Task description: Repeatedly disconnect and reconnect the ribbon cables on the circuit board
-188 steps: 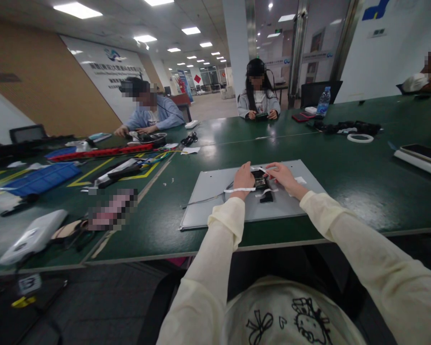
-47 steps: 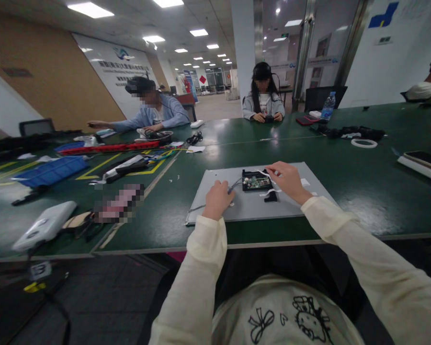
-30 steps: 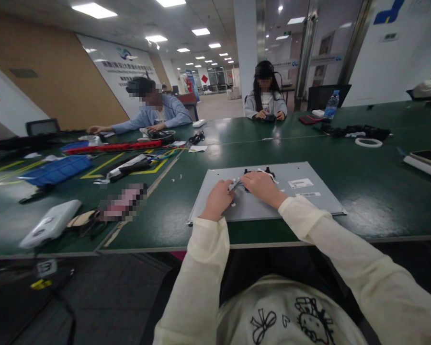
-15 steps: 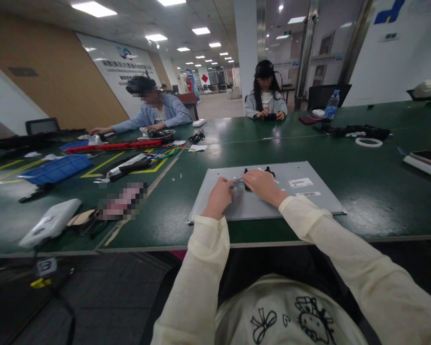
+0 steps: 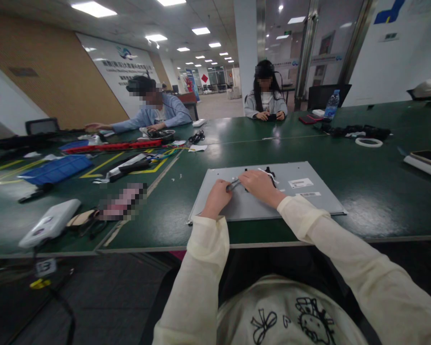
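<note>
A flat silver-grey panel (image 5: 273, 206) with labels on it lies on the green table in front of me. Just above its left half, a thin grey cable (image 5: 233, 184) runs between my two hands. My left hand (image 5: 217, 195) pinches one end of it. My right hand (image 5: 257, 186), fingers bent and pressed together, grips the other end. Partly hidden behind the right hand is a black part (image 5: 270, 173) on the panel, with a white strip beside it. Two white labels, one of them a sticker (image 5: 300, 183), show on the panel's right side.
On the left are a white device (image 5: 51, 223), a blurred pink object (image 5: 125, 200) and a blue tray (image 5: 57, 168). A white ring (image 5: 368, 142) and a bottle (image 5: 332, 104) stand farther right. Two people sit across the table.
My left hand has dropped slightly, and the cable between my hands looks straighter. More of the white strip shows beside my right hand. The panel stays in place.
</note>
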Demonstrator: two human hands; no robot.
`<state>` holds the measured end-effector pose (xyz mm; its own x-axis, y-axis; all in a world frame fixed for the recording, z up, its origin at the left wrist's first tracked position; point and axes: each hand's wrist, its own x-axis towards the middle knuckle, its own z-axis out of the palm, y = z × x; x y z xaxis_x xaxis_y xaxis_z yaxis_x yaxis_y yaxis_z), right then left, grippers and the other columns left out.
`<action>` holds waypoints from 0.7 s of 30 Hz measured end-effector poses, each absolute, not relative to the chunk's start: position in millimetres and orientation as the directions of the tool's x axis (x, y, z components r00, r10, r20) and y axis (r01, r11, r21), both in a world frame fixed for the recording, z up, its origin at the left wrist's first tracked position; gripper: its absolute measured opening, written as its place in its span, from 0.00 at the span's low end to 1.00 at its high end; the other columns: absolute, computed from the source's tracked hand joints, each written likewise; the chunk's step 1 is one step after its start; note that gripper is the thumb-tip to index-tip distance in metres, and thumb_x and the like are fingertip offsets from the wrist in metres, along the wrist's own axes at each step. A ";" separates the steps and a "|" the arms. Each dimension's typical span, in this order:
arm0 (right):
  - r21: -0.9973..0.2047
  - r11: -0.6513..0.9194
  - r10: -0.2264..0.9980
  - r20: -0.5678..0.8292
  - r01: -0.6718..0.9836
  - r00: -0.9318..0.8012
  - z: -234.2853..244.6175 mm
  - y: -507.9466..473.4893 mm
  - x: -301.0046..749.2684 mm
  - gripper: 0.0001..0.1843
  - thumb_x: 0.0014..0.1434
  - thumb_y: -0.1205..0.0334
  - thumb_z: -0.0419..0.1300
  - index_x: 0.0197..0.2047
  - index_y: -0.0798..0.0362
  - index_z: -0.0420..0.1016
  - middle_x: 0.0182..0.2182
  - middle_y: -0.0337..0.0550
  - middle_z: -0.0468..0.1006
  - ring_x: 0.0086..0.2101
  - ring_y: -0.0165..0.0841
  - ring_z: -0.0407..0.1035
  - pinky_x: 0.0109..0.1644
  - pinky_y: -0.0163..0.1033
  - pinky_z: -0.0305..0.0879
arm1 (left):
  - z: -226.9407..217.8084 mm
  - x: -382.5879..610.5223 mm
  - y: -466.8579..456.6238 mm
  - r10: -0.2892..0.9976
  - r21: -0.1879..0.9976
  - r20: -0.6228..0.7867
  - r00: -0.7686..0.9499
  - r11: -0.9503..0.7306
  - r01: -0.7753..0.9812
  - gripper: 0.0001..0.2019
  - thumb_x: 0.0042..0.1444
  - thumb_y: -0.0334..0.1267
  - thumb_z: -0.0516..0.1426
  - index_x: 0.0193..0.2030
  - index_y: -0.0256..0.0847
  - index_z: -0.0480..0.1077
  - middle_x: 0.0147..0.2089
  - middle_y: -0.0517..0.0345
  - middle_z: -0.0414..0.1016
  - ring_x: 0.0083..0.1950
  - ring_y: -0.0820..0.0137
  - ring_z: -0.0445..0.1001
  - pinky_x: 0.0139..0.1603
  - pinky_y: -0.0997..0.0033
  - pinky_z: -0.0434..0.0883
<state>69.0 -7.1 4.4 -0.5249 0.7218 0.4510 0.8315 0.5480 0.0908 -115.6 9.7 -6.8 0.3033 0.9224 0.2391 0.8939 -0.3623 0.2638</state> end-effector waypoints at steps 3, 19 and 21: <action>0.109 0.572 0.714 0.423 0.813 -0.559 -1.2 -7.4 62.8 0.13 0.69 0.68 0.49 0.45 0.57 0.76 0.41 0.50 0.78 0.42 0.38 0.71 0.41 0.39 0.62 | -6.1 -114.7 9.2 0.926 0.233 0.231 0.299 -0.351 0.907 0.15 0.53 0.25 0.52 0.44 0.34 0.77 0.45 0.47 0.75 0.50 0.66 0.72 0.57 0.69 0.68; -0.017 0.521 0.711 0.562 0.853 -0.423 -3.0 -1.2 62.8 0.14 0.70 0.66 0.48 0.45 0.56 0.75 0.43 0.49 0.78 0.44 0.38 0.71 0.45 0.39 0.63 | -12.3 -115.1 4.8 0.909 0.215 0.280 0.310 -0.374 0.902 0.14 0.57 0.26 0.52 0.48 0.36 0.73 0.52 0.47 0.75 0.55 0.65 0.73 0.59 0.68 0.67; -0.045 0.498 0.704 0.604 0.866 -0.373 -1.3 4.4 63.3 0.15 0.70 0.66 0.47 0.47 0.57 0.75 0.45 0.52 0.77 0.45 0.38 0.71 0.48 0.40 0.62 | -12.3 -115.0 4.4 0.912 0.206 0.273 0.308 -0.368 0.907 0.15 0.58 0.27 0.52 0.49 0.36 0.73 0.53 0.46 0.75 0.56 0.64 0.73 0.60 0.68 0.67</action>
